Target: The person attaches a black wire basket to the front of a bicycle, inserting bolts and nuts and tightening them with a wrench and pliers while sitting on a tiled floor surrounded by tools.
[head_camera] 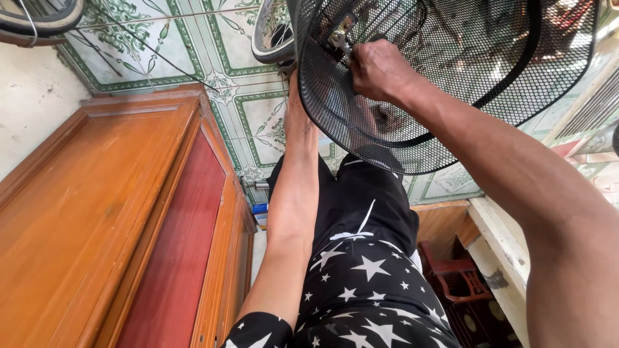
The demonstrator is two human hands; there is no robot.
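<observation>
Clenched right hand [377, 67] pinches the metal bracket [342, 35] inside the black mesh basket [451, 71], near its rim; left hand [298, 119] braces beneath the basket, grip hidden, cannot tell.

Your left hand [298, 119] vanishes behind the black mesh basket [451, 77], itself cropped by the frame's top edge; its grip stays unreadable.

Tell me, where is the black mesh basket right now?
The black mesh basket fills the head view's upper right, above the tiled floor; the right hand reaches inside it by a metal bracket.
</observation>
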